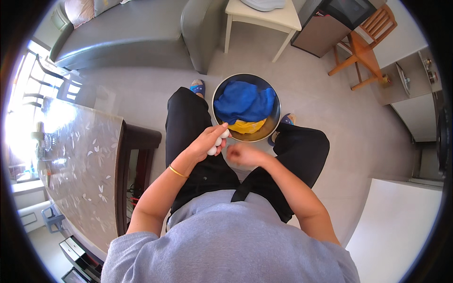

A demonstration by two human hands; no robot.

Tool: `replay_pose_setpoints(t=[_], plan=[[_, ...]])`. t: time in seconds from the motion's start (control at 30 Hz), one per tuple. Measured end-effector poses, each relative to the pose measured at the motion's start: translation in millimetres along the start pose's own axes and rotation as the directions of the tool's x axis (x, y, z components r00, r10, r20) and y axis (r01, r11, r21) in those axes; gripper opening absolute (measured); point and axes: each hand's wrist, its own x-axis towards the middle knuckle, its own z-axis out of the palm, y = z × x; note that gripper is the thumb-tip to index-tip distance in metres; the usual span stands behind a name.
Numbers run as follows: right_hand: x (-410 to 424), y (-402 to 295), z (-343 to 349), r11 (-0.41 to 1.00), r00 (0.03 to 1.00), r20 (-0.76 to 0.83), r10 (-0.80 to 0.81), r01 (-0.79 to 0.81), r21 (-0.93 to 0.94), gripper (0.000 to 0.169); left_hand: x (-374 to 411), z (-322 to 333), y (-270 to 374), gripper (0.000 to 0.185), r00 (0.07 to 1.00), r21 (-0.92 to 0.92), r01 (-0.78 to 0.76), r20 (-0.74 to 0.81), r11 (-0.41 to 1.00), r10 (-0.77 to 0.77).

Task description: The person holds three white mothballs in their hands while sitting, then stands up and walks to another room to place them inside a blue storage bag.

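Note:
My left hand [208, 139], with a gold bangle at its wrist, is closed around several small white balls or knobs [218, 141] that show in a row along its palm and fingers. Close to its right, my right hand [244, 154] is blurred, its fingers curled; whether it holds anything cannot be seen. Just beyond both hands a round metal basin [272, 129] stands on the floor between my feet. A blue cloth [244, 100] lies bunched in it, over a yellow cloth [247, 126] at the near side.
A long table with a leaf-patterned cover [88, 155] stands at my left. Ahead are a grey sofa [134, 32] and a small white table [262, 17]. A wooden chair [364, 53] stands at the far right, and a white surface [396, 215] at the near right.

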Motion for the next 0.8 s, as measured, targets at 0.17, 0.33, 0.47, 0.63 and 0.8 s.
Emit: replay_pose_setpoints(t=[0.17,0.33,0.47,0.63,0.8], plan=[[35,-47,-44,0.999,0.857,-0.515,-0.021,0.003,-0.035,0.009,8,10,-4,0.059,0.996,0.145,0.084,-0.006,0.986,-0.084],[62,-66,-50,0.986,0.798,-0.581,-0.161,0.098,-0.138,0.017,3,2,8,0.067,0.971,-0.273,0.076,0.240,0.959,-0.008],[76,-75,-45,0.981,0.813,-0.579,-0.066,0.158,0.111,0.015,1,-1,5,0.069,0.886,-0.430,0.110,0.451,0.896,0.108],[79,-89,-63,0.970,0.937,-0.348,-0.033,0.114,0.217,0.019,0,7,12,0.044,0.924,-0.157,0.088,0.382,0.984,-0.022],[89,-108,-46,0.995,0.972,-0.214,-0.095,0.101,0.015,0.032,10,11,-8,0.020,0.984,-0.021,0.044,0.176,0.999,-0.039]])
